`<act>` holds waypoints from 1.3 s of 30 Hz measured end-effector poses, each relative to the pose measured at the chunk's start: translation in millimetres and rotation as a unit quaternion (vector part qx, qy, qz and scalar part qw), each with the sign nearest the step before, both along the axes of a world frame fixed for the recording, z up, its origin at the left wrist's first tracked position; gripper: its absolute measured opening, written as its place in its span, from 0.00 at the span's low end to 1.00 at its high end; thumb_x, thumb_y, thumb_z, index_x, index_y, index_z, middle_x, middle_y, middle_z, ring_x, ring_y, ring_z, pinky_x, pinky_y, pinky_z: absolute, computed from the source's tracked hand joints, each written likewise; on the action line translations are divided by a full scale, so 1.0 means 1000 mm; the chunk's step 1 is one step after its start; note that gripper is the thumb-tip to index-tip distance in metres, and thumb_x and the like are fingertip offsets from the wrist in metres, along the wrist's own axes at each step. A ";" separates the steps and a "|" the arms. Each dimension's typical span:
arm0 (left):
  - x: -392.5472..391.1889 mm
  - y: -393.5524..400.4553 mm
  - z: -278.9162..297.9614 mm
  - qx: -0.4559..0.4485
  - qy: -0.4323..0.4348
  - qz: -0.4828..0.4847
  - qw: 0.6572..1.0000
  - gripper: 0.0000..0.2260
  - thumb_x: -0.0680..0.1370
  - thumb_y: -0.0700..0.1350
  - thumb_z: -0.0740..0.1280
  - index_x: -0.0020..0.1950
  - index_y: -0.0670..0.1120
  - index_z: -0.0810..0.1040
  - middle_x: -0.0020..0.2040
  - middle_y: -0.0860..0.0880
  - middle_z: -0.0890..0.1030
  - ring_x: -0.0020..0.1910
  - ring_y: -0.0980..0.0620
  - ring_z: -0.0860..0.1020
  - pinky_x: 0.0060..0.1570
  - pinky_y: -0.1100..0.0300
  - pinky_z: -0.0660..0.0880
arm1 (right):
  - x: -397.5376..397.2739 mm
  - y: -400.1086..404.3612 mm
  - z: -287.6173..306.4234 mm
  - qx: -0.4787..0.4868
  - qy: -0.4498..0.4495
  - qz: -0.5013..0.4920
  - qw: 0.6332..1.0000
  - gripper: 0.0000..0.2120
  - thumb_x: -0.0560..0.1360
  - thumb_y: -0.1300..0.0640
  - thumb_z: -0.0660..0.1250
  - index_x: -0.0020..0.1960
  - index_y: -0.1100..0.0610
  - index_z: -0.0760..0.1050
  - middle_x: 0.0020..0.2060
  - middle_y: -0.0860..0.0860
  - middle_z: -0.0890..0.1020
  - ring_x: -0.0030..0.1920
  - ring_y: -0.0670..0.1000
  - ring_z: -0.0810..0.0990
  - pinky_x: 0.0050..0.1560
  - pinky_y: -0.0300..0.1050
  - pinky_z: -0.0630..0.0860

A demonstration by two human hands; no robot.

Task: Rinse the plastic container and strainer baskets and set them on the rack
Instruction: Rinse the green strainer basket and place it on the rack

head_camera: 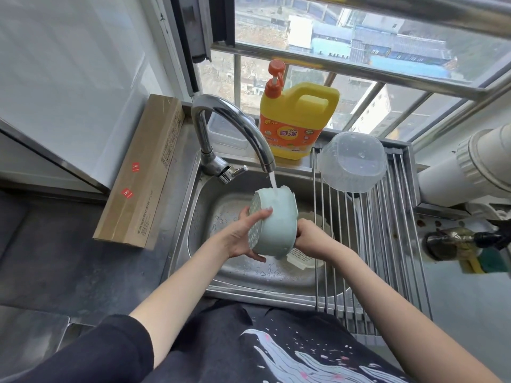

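Over the steel sink [193, 244] I hold a pale green strainer basket [276, 219] on its side, its perforated bottom facing left. Water from the chrome faucet [235, 125] runs onto its upper wall. My left hand [244, 236] grips the bottom end, fingers curled over the top and thumb underneath. My right hand [309, 239] grips the rim on the right. A white strainer basket [307, 261] lies in the sink below, partly hidden by my hands. A clear plastic container [352, 161] rests upside down at the far end of the roll-up rack [387, 258].
A yellow detergent jug [297, 123] with an orange pump stands on the window sill behind the sink. A long cardboard box [143, 175] lies left of the sink. A white pipe [470, 167] and a brass fitting [448, 241] sit to the right of the rack.
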State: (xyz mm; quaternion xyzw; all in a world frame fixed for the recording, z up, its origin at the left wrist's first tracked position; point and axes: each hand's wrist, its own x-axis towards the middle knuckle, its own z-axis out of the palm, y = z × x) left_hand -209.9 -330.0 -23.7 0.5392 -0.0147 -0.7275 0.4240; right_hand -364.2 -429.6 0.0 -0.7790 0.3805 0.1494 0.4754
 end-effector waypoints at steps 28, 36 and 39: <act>0.021 0.024 -0.018 -0.068 -0.062 0.099 0.991 0.38 0.69 0.61 0.70 0.74 0.50 0.63 0.68 0.45 0.74 0.63 0.44 0.75 0.58 0.41 0.75 | 0.006 -0.013 0.001 0.366 -0.202 -0.566 0.711 0.19 0.83 0.49 0.53 0.58 0.62 0.73 0.45 0.58 0.86 0.52 0.56 0.81 0.60 0.56 0.75; -0.002 0.003 -0.008 0.030 -0.063 0.257 0.964 0.22 0.78 0.61 0.58 0.56 0.46 0.82 0.53 0.46 0.84 0.55 0.46 0.81 0.57 0.49 0.77 | 0.021 0.007 -0.008 0.211 -0.094 -0.558 0.797 0.19 0.81 0.46 0.56 0.40 0.57 0.75 0.38 0.52 0.81 0.45 0.52 0.78 0.55 0.49 0.72; 0.003 -0.005 -0.001 0.097 -0.153 0.307 0.934 0.11 0.74 0.47 0.61 0.35 0.45 0.77 0.37 0.47 0.81 0.39 0.47 0.79 0.36 0.57 0.75 | 0.023 0.005 -0.013 0.137 -0.123 -0.464 0.867 0.18 0.81 0.48 0.54 0.47 0.59 0.76 0.47 0.54 0.81 0.50 0.52 0.77 0.59 0.53 0.71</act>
